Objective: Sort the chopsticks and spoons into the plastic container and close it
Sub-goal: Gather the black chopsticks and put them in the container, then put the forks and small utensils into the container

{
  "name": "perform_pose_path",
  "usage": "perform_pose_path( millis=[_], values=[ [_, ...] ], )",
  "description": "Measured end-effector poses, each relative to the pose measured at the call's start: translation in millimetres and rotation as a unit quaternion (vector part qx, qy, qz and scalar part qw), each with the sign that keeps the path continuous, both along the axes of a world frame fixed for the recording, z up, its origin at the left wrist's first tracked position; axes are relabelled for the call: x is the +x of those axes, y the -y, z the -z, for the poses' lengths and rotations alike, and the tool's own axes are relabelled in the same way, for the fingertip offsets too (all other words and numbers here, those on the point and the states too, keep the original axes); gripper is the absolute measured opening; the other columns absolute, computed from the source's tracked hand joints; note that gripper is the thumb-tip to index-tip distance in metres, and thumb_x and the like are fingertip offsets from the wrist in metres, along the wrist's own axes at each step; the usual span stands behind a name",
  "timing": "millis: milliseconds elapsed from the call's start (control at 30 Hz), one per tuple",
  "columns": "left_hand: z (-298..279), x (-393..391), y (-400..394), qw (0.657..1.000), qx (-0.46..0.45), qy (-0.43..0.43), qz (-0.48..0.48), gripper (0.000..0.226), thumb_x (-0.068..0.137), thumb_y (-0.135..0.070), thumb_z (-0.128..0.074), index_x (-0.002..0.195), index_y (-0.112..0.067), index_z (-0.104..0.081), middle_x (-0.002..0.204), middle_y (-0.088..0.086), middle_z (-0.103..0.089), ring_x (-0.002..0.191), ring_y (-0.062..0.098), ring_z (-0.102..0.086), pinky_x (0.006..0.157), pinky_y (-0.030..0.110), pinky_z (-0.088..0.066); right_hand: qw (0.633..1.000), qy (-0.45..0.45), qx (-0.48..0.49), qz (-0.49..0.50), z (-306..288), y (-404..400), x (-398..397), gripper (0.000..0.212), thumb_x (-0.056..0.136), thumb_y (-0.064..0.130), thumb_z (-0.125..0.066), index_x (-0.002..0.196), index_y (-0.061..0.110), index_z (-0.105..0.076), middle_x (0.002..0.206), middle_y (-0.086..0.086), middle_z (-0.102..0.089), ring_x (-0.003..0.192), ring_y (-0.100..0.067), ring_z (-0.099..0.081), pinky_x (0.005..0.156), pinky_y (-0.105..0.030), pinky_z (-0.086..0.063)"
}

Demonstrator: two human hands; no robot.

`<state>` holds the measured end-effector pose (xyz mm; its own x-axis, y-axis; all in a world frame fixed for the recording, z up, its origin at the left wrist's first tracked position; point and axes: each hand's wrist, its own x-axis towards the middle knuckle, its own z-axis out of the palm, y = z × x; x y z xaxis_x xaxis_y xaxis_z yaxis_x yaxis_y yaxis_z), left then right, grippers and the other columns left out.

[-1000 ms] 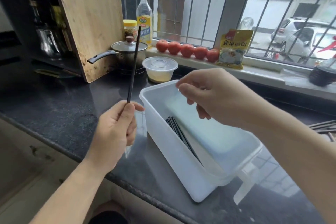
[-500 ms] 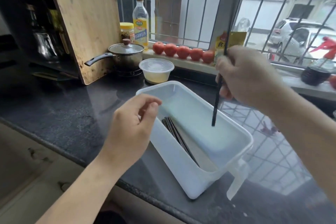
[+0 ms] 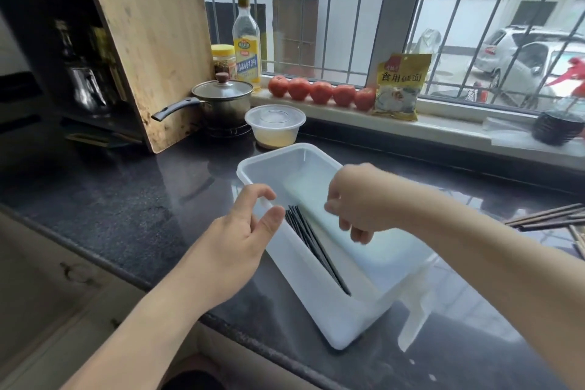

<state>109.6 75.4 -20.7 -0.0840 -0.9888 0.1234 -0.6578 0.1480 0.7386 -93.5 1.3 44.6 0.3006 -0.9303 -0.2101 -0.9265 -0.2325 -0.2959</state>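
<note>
A white translucent plastic container (image 3: 316, 304) stands open on the dark counter, its lid (image 3: 414, 317) hanging off the near right end. Several black chopsticks (image 3: 313, 250) lie inside along its left wall. My left hand (image 3: 237, 244) hovers at the container's left rim with thumb and index finger spread in a loose C, holding nothing. My right hand (image 3: 364, 203) is over the container's middle, fingers loosely curled and pointing down into it; no chopstick shows in it. More brown chopsticks (image 3: 550, 217) lie on the counter at the right edge. No spoons are visible.
A round lidded plastic tub (image 3: 274, 127) sits just behind the container. Behind it are a lidded pot (image 3: 221, 101), a leaning wooden cutting board (image 3: 152, 35), an oil bottle (image 3: 247, 47), tomatoes (image 3: 319, 92) and a yellow packet (image 3: 400, 85) on the sill. Dark stacked bowls (image 3: 557, 128) sit far right.
My right hand, which took the black chopstick from my left hand, has lowered into the container and no longer shows the chopstick. My left hand has spread its thumb and finger by the rim.
</note>
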Motion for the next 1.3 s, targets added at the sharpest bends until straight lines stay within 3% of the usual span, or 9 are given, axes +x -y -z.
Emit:
perform_pose_path(
  millis=[100, 200, 400, 600, 833, 900, 1100, 1200, 1300],
  values=[
    [0.4, -3.7, 3.2, 1.0, 0.016, 0.018, -0.004, 0.048, 0.083, -0.09, -0.018, 0.115, -0.057, -0.03, 0.079, 0.019, -0.062, 0.067, 0.035, -0.062, 0.068, 0.056, -0.053, 0.991, 0.074, -0.108, 0.024, -18.6, -3.4, -19.4, 0.025, 0.098, 0.013, -0.048, 0.089, 0.007, -0.07, 0.074, -0.004, -0.074, 0.051, -0.014, -0.07, 0.048, -0.028, -0.058],
    [-3.9, -20.9, 4.3, 0.999, 0.029, 0.027, -0.029, 0.042, 0.087, -0.081, -0.02, 0.112, -0.048, -0.028, 0.074, 0.007, -0.061, 0.066, 0.026, -0.063, 0.067, 0.051, -0.052, 0.966, 0.149, -0.208, 0.047, -25.9, -7.6, -39.7, 0.024, 0.097, 0.016, -0.051, 0.084, 0.019, -0.071, 0.074, 0.002, -0.071, 0.06, -0.018, -0.069, 0.056, -0.036, -0.06],
    [-3.8, -62.6, 10.8, 0.995, 0.008, -0.007, -0.097, 0.035, 0.096, -0.068, -0.025, 0.113, -0.038, -0.025, 0.079, 0.002, -0.064, 0.079, 0.025, -0.064, 0.073, 0.046, -0.052, 0.925, 0.257, -0.263, 0.092, -11.1, -19.3, -73.3, 0.02, 0.097, 0.018, -0.055, 0.09, 0.021, -0.075, 0.073, 0.009, -0.069, 0.066, -0.012, -0.066, 0.065, -0.031, -0.056],
    [7.1, -126.2, -22.8, 0.982, -0.172, -0.068, -0.044, 0.022, 0.099, -0.041, -0.049, 0.121, -0.043, -0.044, 0.061, -0.005, -0.054, 0.06, 0.013, -0.055, 0.055, 0.034, -0.039, 0.862, 0.335, -0.338, 0.176, 37.5, -53.0, -135.9, 0.017, 0.098, 0.014, -0.059, 0.091, 0.016, -0.074, 0.069, 0.013, -0.065, 0.066, -0.008, -0.061, 0.062, -0.025, -0.049],
    [14.5, -288.1, -32.1, 0.954, -0.213, -0.07, 0.198, 0.015, 0.096, -0.031, -0.053, 0.106, -0.042, -0.057, 0.07, -0.014, -0.059, 0.058, 0.005, -0.053, 0.057, 0.021, -0.042, 0.846, 0.289, -0.31, 0.323, 83.0, -125.7, -258.6, 0.017, 0.099, 0.02, -0.057, 0.092, 0.023, -0.073, 0.066, 0.014, -0.063, 0.067, -0.006, -0.061, 0.064, -0.025, -0.047],
    [15.5, -335.6, -27.9, 0.946, -0.2, -0.041, 0.252, 0.014, 0.097, -0.032, -0.052, 0.108, -0.038, -0.057, 0.067, -0.014, -0.059, 0.06, 0.007, -0.056, 0.06, 0.033, -0.049, 0.83, 0.285, -0.31, 0.366, 87.4, -150.0, -288.6, 0.017, 0.098, 0.02, -0.058, 0.092, 0.023, -0.073, 0.067, 0.01, -0.065, 0.068, -0.007, -0.062, 0.065, -0.028, -0.05],
    [61.7, -419.6, 29.1, 0.962, -0.104, 0.084, 0.237, 0.018, 0.098, -0.021, -0.051, 0.111, -0.018, -0.063, 0.101, 0.006, -0.07, 0.098, 0.035, -0.065, 0.076, 0.043, -0.05, 0.784, 0.256, -0.309, 0.473, 107.3, -204.3, -344.0, 0.017, 0.098, 0.019, -0.06, 0.092, 0.028, -0.073, 0.071, 0.015, -0.067, 0.066, -0.004, -0.062, 0.059, -0.019, -0.045],
    [75.0, -417.4, 35.8, 0.973, -0.09, 0.045, 0.21, 0.016, 0.097, -0.014, -0.055, 0.105, -0.013, -0.069, 0.102, 0.009, -0.071, 0.098, 0.034, -0.065, 0.078, 0.04, -0.047, 0.742, 0.183, -0.341, 0.547, 114.1, -235.0, -362.7, 0.021, 0.097, 0.013, -0.06, 0.097, 0.031, -0.072, 0.089, 0.017, -0.068, 0.085, -0.002, -0.061, 0.068, -0.008, -0.042],
    [77.9, -413.6, 35.7, 0.967, -0.094, 0.036, 0.232, 0.015, 0.097, -0.013, -0.057, 0.101, -0.015, -0.071, 0.099, 0.005, -0.072, 0.095, 0.028, -0.063, 0.078, 0.037, -0.048, 0.688, 0.082, -0.343, 0.634, 119.9, -254.6, -388.6, 0.024, 0.094, 0.007, -0.059, 0.1, 0.024, -0.074, 0.101, 0.005, -0.068, 0.101, -0.021, -0.06, 0.085, -0.031, -0.047]
  ],
)
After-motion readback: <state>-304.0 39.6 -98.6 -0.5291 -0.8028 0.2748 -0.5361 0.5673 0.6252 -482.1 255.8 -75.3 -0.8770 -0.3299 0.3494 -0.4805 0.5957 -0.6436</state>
